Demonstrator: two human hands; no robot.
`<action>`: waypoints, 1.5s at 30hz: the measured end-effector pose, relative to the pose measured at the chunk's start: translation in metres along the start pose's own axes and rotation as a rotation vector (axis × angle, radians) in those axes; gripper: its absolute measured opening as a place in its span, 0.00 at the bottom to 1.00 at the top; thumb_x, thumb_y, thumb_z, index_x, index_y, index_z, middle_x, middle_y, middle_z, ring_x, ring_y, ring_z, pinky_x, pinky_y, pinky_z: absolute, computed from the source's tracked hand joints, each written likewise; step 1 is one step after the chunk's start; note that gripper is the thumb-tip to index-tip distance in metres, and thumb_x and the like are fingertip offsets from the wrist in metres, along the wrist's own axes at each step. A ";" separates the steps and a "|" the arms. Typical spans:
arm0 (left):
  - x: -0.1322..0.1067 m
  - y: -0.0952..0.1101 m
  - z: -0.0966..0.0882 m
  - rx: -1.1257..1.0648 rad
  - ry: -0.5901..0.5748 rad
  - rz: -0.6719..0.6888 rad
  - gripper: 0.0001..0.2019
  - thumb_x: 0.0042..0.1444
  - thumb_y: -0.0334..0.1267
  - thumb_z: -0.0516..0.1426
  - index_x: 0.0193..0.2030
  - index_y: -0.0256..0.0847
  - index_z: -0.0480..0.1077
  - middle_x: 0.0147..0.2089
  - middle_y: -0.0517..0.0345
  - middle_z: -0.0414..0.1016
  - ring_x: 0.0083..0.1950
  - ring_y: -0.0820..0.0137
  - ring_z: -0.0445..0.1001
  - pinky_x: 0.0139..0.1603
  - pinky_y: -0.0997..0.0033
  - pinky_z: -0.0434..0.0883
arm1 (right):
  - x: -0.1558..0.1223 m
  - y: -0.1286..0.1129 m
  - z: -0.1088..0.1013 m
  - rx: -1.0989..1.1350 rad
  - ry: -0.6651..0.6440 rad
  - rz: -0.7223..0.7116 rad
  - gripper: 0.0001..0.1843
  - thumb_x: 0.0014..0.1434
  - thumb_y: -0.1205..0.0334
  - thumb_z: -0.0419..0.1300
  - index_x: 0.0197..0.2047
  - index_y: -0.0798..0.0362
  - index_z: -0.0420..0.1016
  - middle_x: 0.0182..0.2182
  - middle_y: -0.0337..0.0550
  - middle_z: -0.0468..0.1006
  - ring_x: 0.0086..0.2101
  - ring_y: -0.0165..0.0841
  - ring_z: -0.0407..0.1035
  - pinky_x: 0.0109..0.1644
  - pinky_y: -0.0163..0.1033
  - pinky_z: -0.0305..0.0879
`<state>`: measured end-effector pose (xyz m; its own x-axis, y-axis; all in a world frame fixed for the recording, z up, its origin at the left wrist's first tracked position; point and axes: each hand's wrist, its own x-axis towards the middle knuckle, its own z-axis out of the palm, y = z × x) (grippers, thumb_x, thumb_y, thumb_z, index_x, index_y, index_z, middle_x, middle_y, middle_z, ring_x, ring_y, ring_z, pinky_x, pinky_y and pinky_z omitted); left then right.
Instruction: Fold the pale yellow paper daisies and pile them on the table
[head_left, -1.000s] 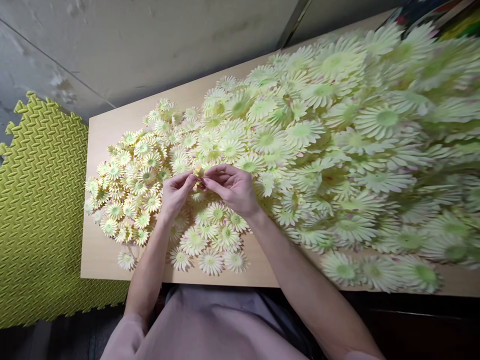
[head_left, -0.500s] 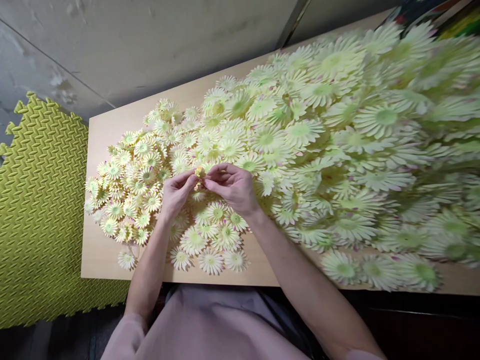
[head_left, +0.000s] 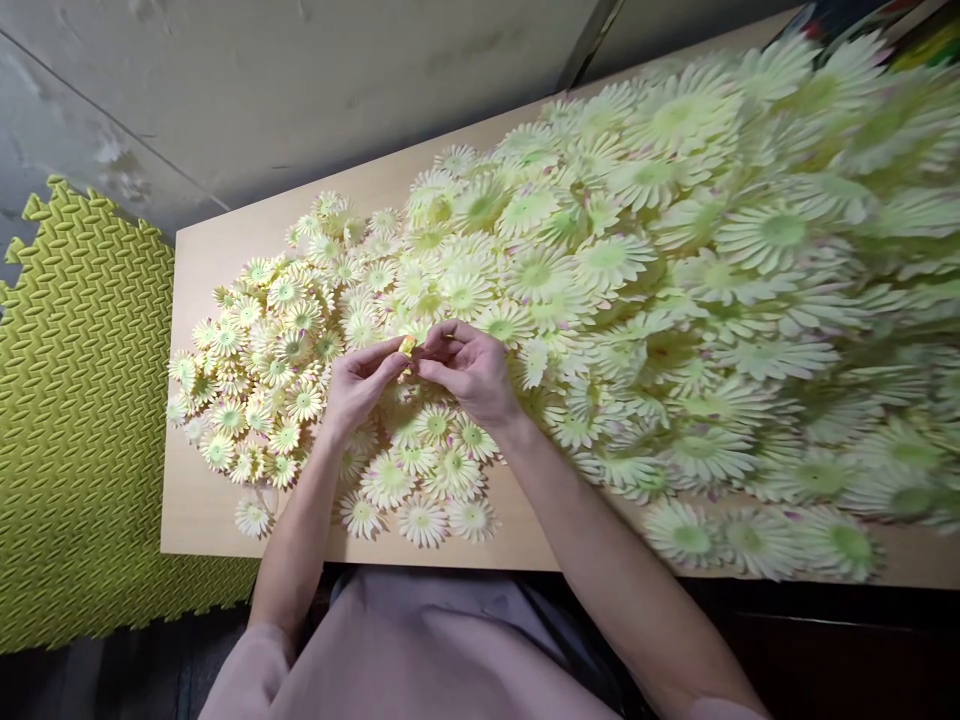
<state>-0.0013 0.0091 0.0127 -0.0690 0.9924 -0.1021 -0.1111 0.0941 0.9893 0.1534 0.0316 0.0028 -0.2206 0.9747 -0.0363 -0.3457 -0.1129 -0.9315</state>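
My left hand (head_left: 358, 385) and my right hand (head_left: 469, 368) meet fingertip to fingertip above the flower heap, both pinched on one small yellow artificial flower piece (head_left: 407, 346). Beneath them lies a spread of pale yellow-green fabric daisies (head_left: 300, 345) on a light wooden table (head_left: 199, 500). A much larger heap of bigger daisies (head_left: 675, 270) fills the table to the right of my right hand.
A green foam floor mat (head_left: 75, 420) lies left of the table. A grey concrete wall (head_left: 300, 90) runs behind it. My pink-clothed lap (head_left: 420, 650) is at the table's near edge. Colourful items (head_left: 862, 15) peek out at the top right.
Both hands stayed together on the small piece; the fingers shifted slightly, the right hand's fingers curling a little more over it. The view drifted slightly.
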 end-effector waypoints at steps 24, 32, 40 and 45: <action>-0.001 0.005 0.000 0.095 0.139 0.138 0.20 0.53 0.53 0.63 0.23 0.38 0.75 0.21 0.62 0.64 0.25 0.78 0.59 0.26 0.74 0.57 | 0.004 0.002 -0.001 -0.025 -0.025 -0.065 0.17 0.44 0.55 0.76 0.32 0.50 0.74 0.30 0.38 0.79 0.33 0.32 0.76 0.42 0.40 0.79; 0.008 0.002 -0.013 -0.044 0.239 0.163 0.17 0.52 0.53 0.64 0.28 0.39 0.76 0.24 0.62 0.67 0.26 0.77 0.67 0.27 0.73 0.67 | 0.009 -0.004 -0.013 0.037 0.109 -0.100 0.12 0.47 0.61 0.72 0.31 0.47 0.72 0.30 0.36 0.74 0.30 0.30 0.71 0.32 0.36 0.74; 0.002 0.008 -0.007 -0.150 0.074 0.112 0.14 0.51 0.42 0.65 0.44 0.47 0.70 0.47 0.55 0.77 0.38 0.71 0.74 0.34 0.71 0.69 | 0.005 -0.002 -0.006 -0.059 -0.004 -0.125 0.11 0.50 0.58 0.70 0.35 0.48 0.74 0.34 0.40 0.77 0.37 0.33 0.73 0.36 0.37 0.77; 0.000 0.010 -0.006 -0.102 -0.004 0.151 0.09 0.56 0.45 0.57 0.37 0.42 0.70 0.38 0.54 0.73 0.38 0.70 0.71 0.34 0.71 0.67 | 0.005 0.002 -0.005 -0.083 -0.020 -0.200 0.10 0.52 0.62 0.70 0.37 0.49 0.75 0.35 0.40 0.78 0.39 0.32 0.75 0.46 0.39 0.77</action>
<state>-0.0081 0.0098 0.0224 -0.0883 0.9950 0.0475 -0.2003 -0.0645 0.9776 0.1565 0.0373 -0.0007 -0.1734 0.9719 0.1591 -0.3081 0.0999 -0.9461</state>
